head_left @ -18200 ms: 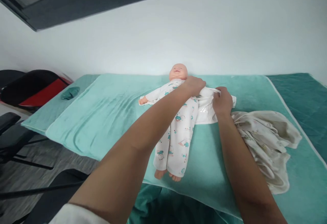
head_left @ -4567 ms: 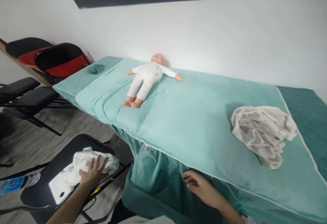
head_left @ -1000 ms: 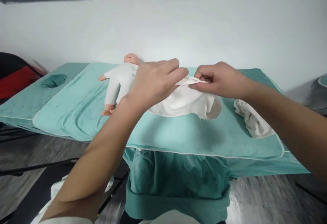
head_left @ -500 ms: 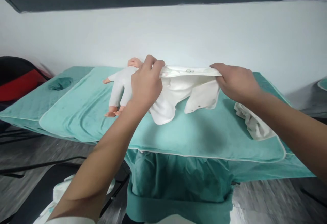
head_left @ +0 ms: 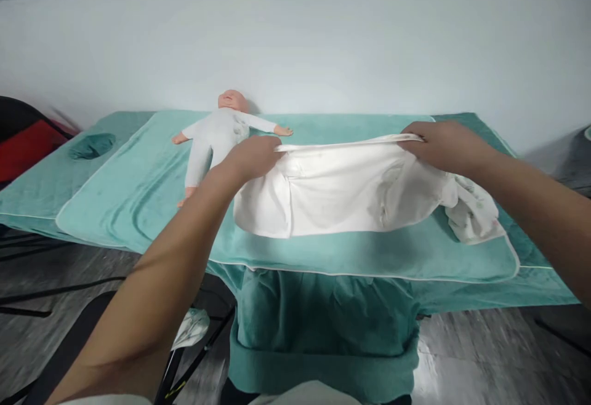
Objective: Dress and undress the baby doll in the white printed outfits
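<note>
A white baby garment (head_left: 341, 192) is stretched between my two hands, its upper edge pulled nearly straight and its lower part hanging over the bed. My left hand (head_left: 258, 157) is closed on the left end of that edge. At the other end my right hand (head_left: 443, 145) grips the cloth between thumb and fingers. Beyond my left hand, a baby doll (head_left: 217, 131) in a pale suit lies on its back with arms spread; my left arm covers part of its legs. Whether the garment's lower edge touches the bed I cannot tell.
A green-covered massage bed (head_left: 138, 177) with a face hole (head_left: 92, 145) runs along the white wall (head_left: 295, 48). A crumpled printed cloth (head_left: 475, 214) lies by my right forearm. Lower left is a dark chair (head_left: 74, 343) with a white printed cloth (head_left: 191, 329).
The garment has opened out wider and hangs lower, its inner side now showing. My hands have moved farther apart, and the doll's right-hand arm has come into view.
</note>
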Available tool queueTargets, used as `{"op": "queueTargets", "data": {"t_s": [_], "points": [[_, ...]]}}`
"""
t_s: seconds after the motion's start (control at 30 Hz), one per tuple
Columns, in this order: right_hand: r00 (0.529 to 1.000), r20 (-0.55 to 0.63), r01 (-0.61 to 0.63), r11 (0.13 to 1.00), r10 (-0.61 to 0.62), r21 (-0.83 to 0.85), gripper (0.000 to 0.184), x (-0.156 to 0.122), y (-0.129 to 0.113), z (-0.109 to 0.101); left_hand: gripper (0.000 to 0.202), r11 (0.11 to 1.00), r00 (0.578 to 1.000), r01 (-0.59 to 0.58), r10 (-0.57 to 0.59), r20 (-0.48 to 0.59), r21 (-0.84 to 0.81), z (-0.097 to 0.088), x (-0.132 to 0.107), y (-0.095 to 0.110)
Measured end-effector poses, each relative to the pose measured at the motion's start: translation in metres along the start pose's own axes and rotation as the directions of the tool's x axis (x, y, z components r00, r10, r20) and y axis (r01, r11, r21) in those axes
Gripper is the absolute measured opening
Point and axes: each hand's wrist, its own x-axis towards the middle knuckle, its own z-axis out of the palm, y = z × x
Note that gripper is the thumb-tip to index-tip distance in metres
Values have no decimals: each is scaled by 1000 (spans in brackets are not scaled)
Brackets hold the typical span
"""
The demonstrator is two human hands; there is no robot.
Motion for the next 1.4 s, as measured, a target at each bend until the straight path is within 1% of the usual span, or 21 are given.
{"op": "queueTargets", "data": {"t_s": [0.07, 0.1, 0.17, 0.23, 0.27, 0.3, 0.33, 0.37, 0.4, 0.47, 0.5, 0.57, 0.63, 0.7, 0.8, 0.9, 1.0, 1.1, 1.23, 1.33, 1.4], "points": [[1000, 25, -11, 993, 14, -118, 26, 16, -2, 16, 16, 976, 990, 79, -100, 97, 202, 14, 13, -3], [999, 27, -16, 987, 21, -163, 25, 23, -5, 26, 15, 957, 986, 107, -137, 95, 271, 23, 18, -2], [1000, -18, -26, 978, 23, -206, 25, 34, -16, 51, 19, 937, 987, 161, -156, -41, 309, 45, 25, 4], [991, -125, 33, 984, -56, -176, 30, 38, -33, 84, 30, 940, 978, 168, -121, -171, 298, 73, 23, 16], [972, -203, 89, 987, -115, -134, 33, 38, -43, 103, 34, 947, 979, 139, -87, -185, 289, 89, 20, 23], [955, -205, 202, 976, -214, -78, 35, 36, -53, 122, 34, 958, 985, 92, -47, -167, 273, 105, 16, 30], [951, -187, 240, 969, -247, -62, 38, 33, -63, 142, 32, 972, 992, 16, 15, -126, 236, 120, 12, 36], [949, -148, 273, 961, -277, -47, 40, 30, -72, 160, 33, 987, 995, -44, 56, -79, 155, 135, 8, 40], [958, -91, 272, 962, -271, 5, 41, 28, -80, 177, 33, 994, 998, -50, 53, -25, 93, 147, 6, 43], [988, -79, 141, 988, -136, 61, 45, 25, -88, 200, 36, 999, 1000, 6, -7, 23, 34, 164, 6, 42], [995, -80, 60, 995, -54, 77, 50, 25, -88, 207, 37, 998, 998, 50, -51, 22, 36, 169, 8, 39], [993, -90, -71, 994, 78, 84, 59, 29, -84, 211, 41, 992, 994, 112, -112, -17, 54, 173, 14, 32], [986, -86, -133, 988, 139, 79, 64, 35, -76, 208, 45, 988, 988, 146, -143, -57, 57, 170, 20, 27], [984, -105, -140, 988, 146, 65, 67, 42, -69, 203, 50, 984, 981, 172, -167, -103, 50, 166, 25, 28], [978, -153, -131, 989, 139, 62, 68, 51, -66, 198, 58, 978, 968, 206, -197, -154, 39, 163, 34, 35], [970, -170, -160, 983, 174, 94, 70, 62, -67, 198, 62, 974, 966, 222, -215, -142, 40, 168, 48, 39], [964, -169, -188, 974, 207, 124, 69, 75, -67, 201, 63, 973, 967, 225, -215, -135, 60, 180, 64, 36], [960, -172, -192, 968, 219, 160, 69, 89, -63, 205, 63, 972, 968, 220, -207, -141, 78, 189, 79, 29], [967, -148, -179, 966, 208, 189, 72, 104, -56, 210, 64, 987, 981, 154, -148, -125, 44, 195, 96, 16], [965, -113, -215, 959, 238, 186, 72, 112, -51, 212, 64, 992, 988, 127, -126, -89, 10, 197, 108, 9], [965, -91, -227, 956, 246, 184, 71, 116, -48, 213, 63, 991, 991, 129, -130, -40, -26, 198, 113, 6]]}}
